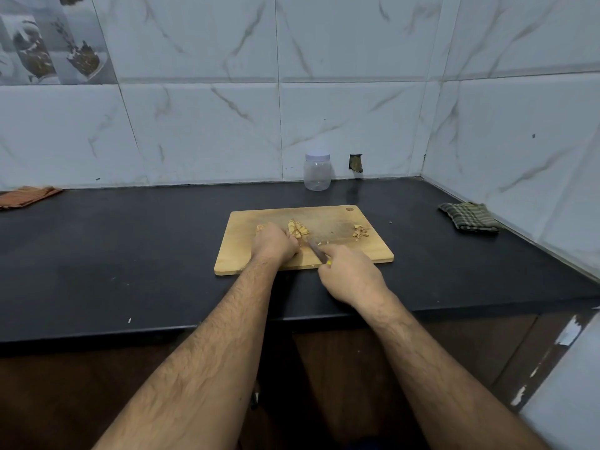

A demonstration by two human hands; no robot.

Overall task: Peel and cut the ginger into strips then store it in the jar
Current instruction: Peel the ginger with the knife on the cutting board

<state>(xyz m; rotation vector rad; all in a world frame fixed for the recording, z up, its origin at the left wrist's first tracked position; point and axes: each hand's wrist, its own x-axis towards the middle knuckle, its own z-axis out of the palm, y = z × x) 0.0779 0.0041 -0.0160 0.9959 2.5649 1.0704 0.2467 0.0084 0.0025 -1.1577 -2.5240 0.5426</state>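
Right hand (352, 277): a knife (314, 247) is being gripped. Left hand (274, 244): ginger (297, 229) is being held on the board (328, 254). Cutting is being judged partly done; strips are being piled, peelings (360, 232) aside. Jar (317, 172), capped on the bench (130, 254), is awaiting filling.

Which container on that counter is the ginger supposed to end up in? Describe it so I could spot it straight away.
Look along the black countertop to where it meets the marble-tiled back wall, straight behind the wooden cutting board. There stands the jar, upright, just left of a small hole in the tile. It is the only see-through thing there: clear, empty-looking, with a pale lid on.
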